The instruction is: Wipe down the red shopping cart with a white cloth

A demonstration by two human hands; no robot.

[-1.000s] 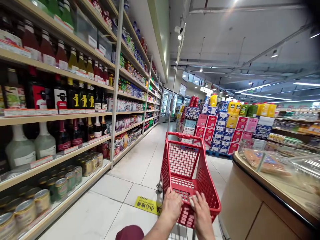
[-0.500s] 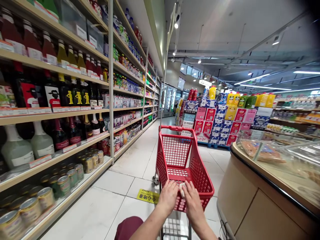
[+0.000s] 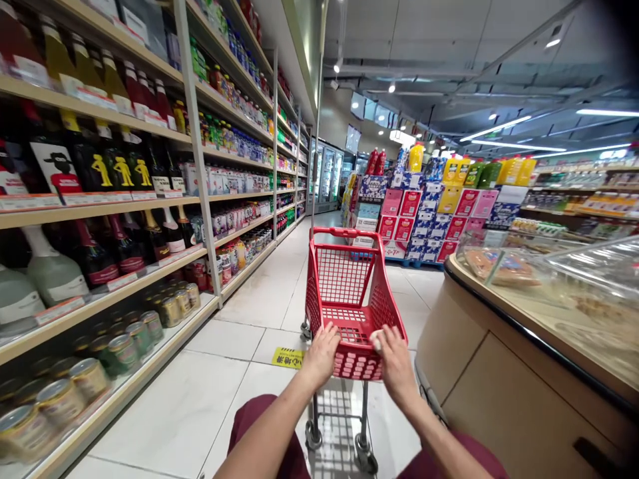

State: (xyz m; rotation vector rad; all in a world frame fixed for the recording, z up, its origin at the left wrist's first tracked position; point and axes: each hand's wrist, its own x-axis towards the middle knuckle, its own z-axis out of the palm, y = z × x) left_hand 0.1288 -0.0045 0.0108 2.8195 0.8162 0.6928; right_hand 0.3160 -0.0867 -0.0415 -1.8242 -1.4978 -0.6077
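Note:
A red plastic shopping cart (image 3: 357, 367) stands in front of me, its basket holding no goods that I can see. My left hand (image 3: 322, 351) has its fingers curled over the near rim at the left corner. At the right corner, my right hand (image 3: 395, 359) rests against the same rim. A small white wad (image 3: 375, 339), like a tissue or cloth, shows between its thumb and fingers. The palms and the undersides of the fingers are hidden from me. Across the far side of the cart runs its red handle (image 3: 344, 233).
Shelves of bottles and cans (image 3: 182, 263) line the left side. A beige counter with a clear cover (image 3: 474, 332) stands close on the right. Stacked drink cartons (image 3: 419, 216) rise beyond the cart. A yellow floor sticker (image 3: 287, 357) lies left of it.
My hands have moved apart along the near rim, the right one towards the right corner with the white wad. The cart sits higher in view, and its near wheels and both my knees now show.

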